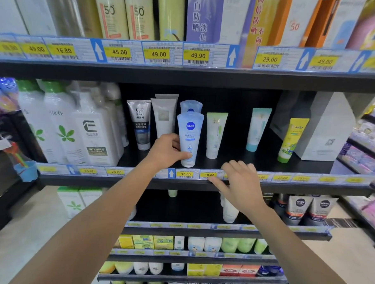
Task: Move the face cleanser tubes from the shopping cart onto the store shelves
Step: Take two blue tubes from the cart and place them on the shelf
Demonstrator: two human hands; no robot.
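My left hand (168, 150) grips a pale blue Nivea cleanser tube (190, 133) that stands cap-down near the front of the middle black shelf (235, 163). A second blue tube (191, 106) stands right behind it. Beside them stand a grey men's tube (140, 123), a white tube (164, 117), a light green tube (215, 134), a teal-topped tube (258, 129) and a leaning yellow tube (292, 140). My right hand (240, 182) rests with loosely bent fingers on the shelf's front edge, over the price labels, holding nothing. The shopping cart is out of view.
Large white bottles (75, 126) fill the shelf's left side and a white box (324, 128) stands at its right. The upper shelf (185, 75) carries sunscreen bottles and boxes above a price strip. Lower shelves hold more tubes and boxes. A gap lies between the green and teal tubes.
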